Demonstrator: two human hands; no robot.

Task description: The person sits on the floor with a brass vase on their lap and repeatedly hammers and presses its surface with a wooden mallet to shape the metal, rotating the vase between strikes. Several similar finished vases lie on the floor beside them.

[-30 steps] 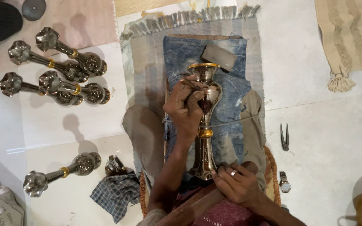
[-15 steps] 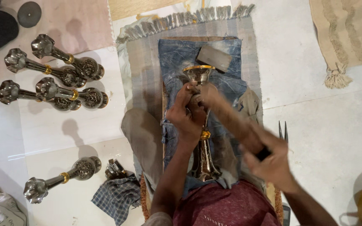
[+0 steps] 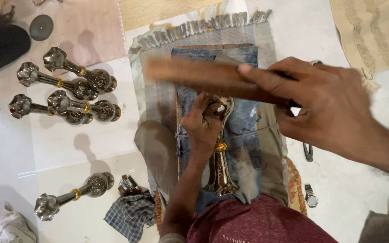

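Note:
A shiny metal vase (image 3: pixel 220 168) with a gold band lies lengthwise on a blue denim cloth (image 3: pixel 244 121) over my lap. My left hand (image 3: pixel 202 123) is closed around its upper part near the rim. My right hand (image 3: pixel 320 105) is raised close to the camera and grips a long wooden stick (image 3: pixel 203 78), blurred, lying crosswise above the vase.
Several finished metal vases (image 3: pixel 66 92) lie on the floor at left, one more (image 3: pixel 73 195) lower left beside a checked rag (image 3: pixel 129 216). Pliers (image 3: pixel 308 151) and a wristwatch (image 3: pixel 310 195) lie at right. A fringed grey mat (image 3: pixel 158 94) lies underneath.
My right hand rose from my lap to high near the camera, carrying the wooden stick up above the vase. My left hand stayed on the vase's upper part.

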